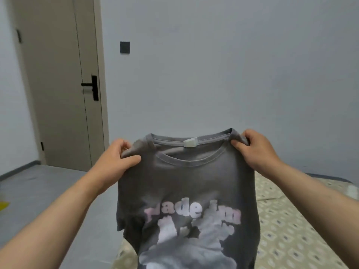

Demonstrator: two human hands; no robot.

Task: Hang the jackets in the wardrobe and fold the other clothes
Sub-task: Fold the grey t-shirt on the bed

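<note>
A dark grey T-shirt [186,183] with pale pink lettering and a cloud-like print hangs in the air in front of me, its printed side facing me. My left hand [116,158] pinches its left shoulder, fingers curled into the cloth. At the right shoulder beside the collar, my right hand [256,150] grips the fabric the same way. A white label shows inside the neckline. The shirt's lower part drops below the frame over the bed's edge.
A bed with a beige patterned cover [291,220] fills the lower right. Grey floor [38,191] lies to the left. A closed beige door [58,84] with a black handle stands at the back left. A plain wall is ahead.
</note>
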